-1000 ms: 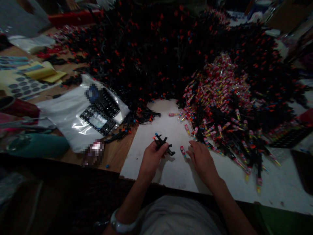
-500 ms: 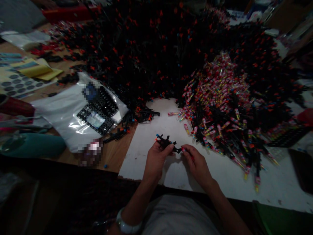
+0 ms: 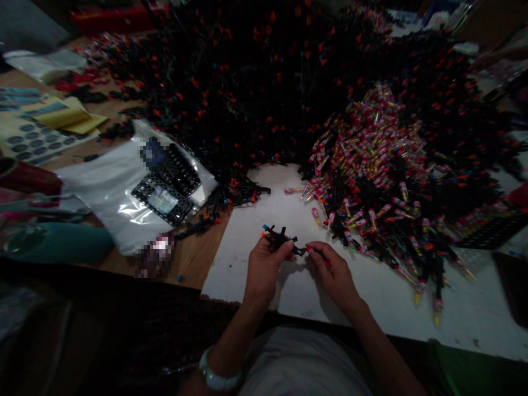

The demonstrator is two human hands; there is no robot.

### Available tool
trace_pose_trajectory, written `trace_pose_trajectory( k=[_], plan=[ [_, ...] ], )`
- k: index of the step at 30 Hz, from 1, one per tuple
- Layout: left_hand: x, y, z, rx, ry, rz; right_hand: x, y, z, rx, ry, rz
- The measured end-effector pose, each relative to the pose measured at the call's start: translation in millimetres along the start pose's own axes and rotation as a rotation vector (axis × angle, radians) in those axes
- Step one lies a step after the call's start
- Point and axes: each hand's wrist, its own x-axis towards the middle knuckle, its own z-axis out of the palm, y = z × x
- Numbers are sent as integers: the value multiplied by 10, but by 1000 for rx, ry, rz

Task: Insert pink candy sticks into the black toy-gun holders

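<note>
My left hand (image 3: 266,267) is closed around a small black plastic toy gun (image 3: 280,237), thumb on top. The toy has a blue tip and a bit of orange at its far left end. Just to the right, my right hand (image 3: 332,269) pinches a small red piece (image 3: 309,249), mostly covered by the fingers. This piece is close to the toy's right end; whether they touch, I cannot tell. Both hands are over a white board (image 3: 231,264) near its front edge.
A large heap of black toy guns (image 3: 256,93) fills the back. To the right lies a pile of small pink-and-clear tubes (image 3: 371,143). On the left are a plastic bag (image 3: 107,192), a teal bottle (image 3: 61,242) and a yellow paper (image 3: 68,116). A dark phone-like slab (image 3: 511,286) lies far right.
Both hands keep almost the same place. More of the red piece shows between my right fingers, which have shifted very slightly. The whole view has moved a little.
</note>
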Motion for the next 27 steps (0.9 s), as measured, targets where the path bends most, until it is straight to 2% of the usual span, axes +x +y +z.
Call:
trace_pose_trajectory(
  k=[7,9,14,16,18,20,22,24,25,26,27],
  plan=[
    [-41,1,51,-48,1,13,17,-28,-30,-118,-46,-126],
    [-58,7,75,-79,-13,9,1,-34,-7,-250,2,-172],
    [-93,0,128,-113,-5,8,-97,-10,180,-504,226,-240],
    [-100,-22,134,-76,-15,4,-116,1,221,-553,239,-251],
    [-93,-27,123,-13,-66,0,-82,10,153,-606,202,-290],
    [-50,16,81,79,-155,23,16,19,-57,-677,218,-348],
    [59,123,-5,232,-196,144,171,17,-358,-763,372,-377],
    [252,274,-129,467,-107,376,356,-5,-621,-854,597,-337],
    [377,352,-196,613,-22,506,448,-25,-694,-893,655,-328],
    [514,425,-260,752,60,616,534,-50,-712,-924,660,-323],
    [655,488,-313,887,125,698,612,-79,-676,-950,611,-324]
  ],
)
